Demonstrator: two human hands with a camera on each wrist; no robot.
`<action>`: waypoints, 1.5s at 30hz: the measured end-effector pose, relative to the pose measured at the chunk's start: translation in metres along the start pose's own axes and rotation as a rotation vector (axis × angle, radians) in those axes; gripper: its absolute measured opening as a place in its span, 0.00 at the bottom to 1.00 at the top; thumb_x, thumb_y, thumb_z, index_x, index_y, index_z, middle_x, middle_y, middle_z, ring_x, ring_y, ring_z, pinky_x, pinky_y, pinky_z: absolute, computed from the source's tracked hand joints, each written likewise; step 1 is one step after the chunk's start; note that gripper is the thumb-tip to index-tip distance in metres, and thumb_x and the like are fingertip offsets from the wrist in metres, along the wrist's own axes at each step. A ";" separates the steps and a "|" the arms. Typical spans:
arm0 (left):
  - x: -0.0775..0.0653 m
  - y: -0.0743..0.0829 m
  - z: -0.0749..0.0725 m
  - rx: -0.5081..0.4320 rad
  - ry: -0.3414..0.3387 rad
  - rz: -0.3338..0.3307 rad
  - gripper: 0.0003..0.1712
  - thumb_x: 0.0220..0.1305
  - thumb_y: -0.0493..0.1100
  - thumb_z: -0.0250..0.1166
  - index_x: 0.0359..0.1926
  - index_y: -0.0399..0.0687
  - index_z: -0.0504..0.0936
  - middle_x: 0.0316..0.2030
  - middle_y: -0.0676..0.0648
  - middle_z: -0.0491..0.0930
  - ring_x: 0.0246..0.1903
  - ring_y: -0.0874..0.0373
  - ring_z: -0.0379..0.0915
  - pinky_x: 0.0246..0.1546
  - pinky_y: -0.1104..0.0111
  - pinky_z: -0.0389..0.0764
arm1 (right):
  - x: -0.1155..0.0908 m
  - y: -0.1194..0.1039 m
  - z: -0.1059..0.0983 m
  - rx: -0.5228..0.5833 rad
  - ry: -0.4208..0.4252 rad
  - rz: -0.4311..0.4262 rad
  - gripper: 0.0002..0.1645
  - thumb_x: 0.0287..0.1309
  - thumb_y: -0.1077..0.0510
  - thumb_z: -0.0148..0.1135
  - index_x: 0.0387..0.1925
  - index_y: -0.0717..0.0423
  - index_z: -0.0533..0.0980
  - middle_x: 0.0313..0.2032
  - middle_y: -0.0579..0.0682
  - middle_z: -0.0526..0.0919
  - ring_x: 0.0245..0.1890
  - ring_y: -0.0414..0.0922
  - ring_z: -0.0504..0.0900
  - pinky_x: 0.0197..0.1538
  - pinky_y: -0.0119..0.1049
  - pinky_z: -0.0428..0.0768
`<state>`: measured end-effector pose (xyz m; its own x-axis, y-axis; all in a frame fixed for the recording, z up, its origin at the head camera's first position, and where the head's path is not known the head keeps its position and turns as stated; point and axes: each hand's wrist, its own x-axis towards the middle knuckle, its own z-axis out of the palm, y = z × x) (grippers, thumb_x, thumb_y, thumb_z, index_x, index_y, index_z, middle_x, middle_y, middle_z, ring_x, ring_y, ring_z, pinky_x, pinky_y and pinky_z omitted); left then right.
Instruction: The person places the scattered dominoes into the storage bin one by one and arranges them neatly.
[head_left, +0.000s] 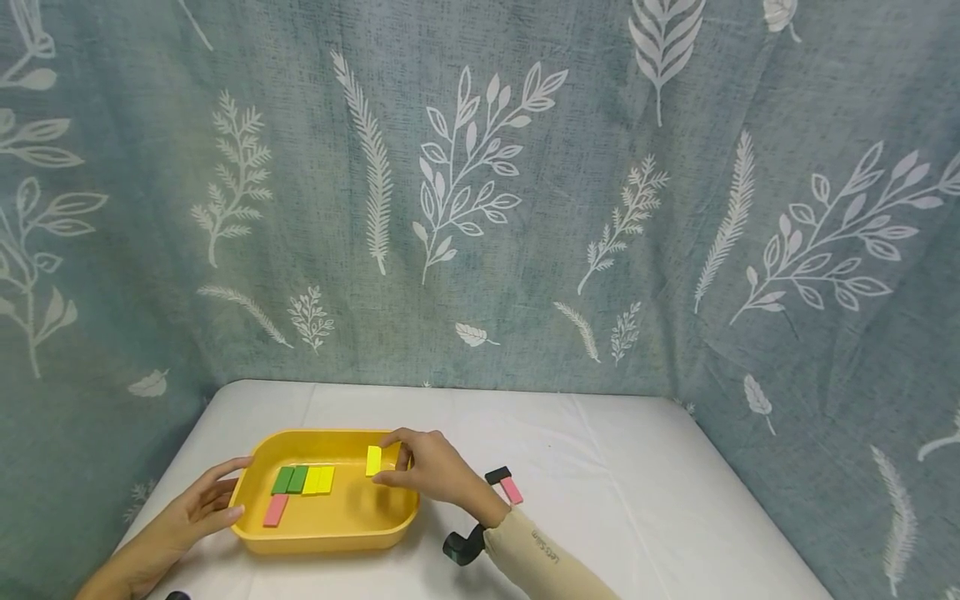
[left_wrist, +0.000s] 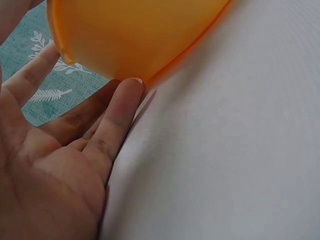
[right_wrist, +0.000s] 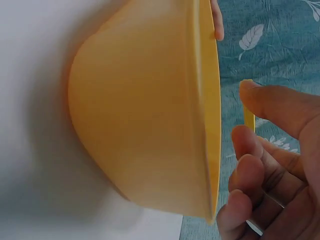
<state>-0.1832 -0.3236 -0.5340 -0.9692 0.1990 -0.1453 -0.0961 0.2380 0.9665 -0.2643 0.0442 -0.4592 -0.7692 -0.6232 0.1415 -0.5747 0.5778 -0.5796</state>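
Note:
A yellow plastic tub [head_left: 330, 542] stands on the white-covered table. On its floor two green tiles [head_left: 289, 480] and two yellow tiles [head_left: 318, 481] form a row, with a pink tile [head_left: 275, 510] below the row's left end. My right hand [head_left: 431, 468] pinches another yellow tile [head_left: 373, 461] between thumb and fingers, above the tub's right part. In the right wrist view this tile [right_wrist: 249, 117] appears edge-on, higher than the rim. My left hand [head_left: 197, 510] holds the tub's left end, thumb and forefinger at the rim, other fingertips [left_wrist: 131, 92] against the outer wall [left_wrist: 120, 50].
Right of the tub, beyond my right forearm, a black tile [head_left: 498, 475] and a pink tile [head_left: 512, 490] lie on the table. A black wrist-camera strap [head_left: 462, 546] shows under the right wrist. A patterned green curtain [head_left: 480, 317] hangs behind the table.

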 end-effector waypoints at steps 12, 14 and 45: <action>0.003 -0.005 -0.002 0.021 -0.008 -0.009 0.44 0.76 0.48 0.62 0.81 0.50 0.47 0.74 0.28 0.54 0.68 0.41 0.62 0.53 0.66 0.77 | 0.011 -0.014 0.014 -0.070 -0.019 -0.075 0.29 0.60 0.42 0.74 0.57 0.52 0.81 0.21 0.32 0.77 0.18 0.30 0.72 0.35 0.26 0.72; 0.003 -0.005 -0.001 0.020 -0.007 -0.015 0.44 0.76 0.49 0.62 0.81 0.50 0.47 0.75 0.28 0.54 0.70 0.36 0.59 0.54 0.64 0.77 | 0.013 -0.017 0.017 -0.086 -0.020 -0.075 0.28 0.60 0.42 0.74 0.57 0.51 0.81 0.21 0.31 0.76 0.18 0.30 0.72 0.41 0.28 0.73; 0.002 -0.003 0.000 0.028 0.005 -0.023 0.45 0.75 0.49 0.63 0.81 0.50 0.47 0.73 0.28 0.56 0.68 0.38 0.62 0.56 0.60 0.77 | 0.030 -0.049 0.064 -0.182 -0.086 0.008 0.28 0.58 0.37 0.74 0.56 0.43 0.82 0.20 0.28 0.76 0.19 0.28 0.73 0.25 0.22 0.72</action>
<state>-0.1849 -0.3239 -0.5373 -0.9678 0.1886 -0.1668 -0.1123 0.2694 0.9564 -0.2409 -0.0368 -0.4778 -0.7518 -0.6563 0.0642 -0.6158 0.6639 -0.4243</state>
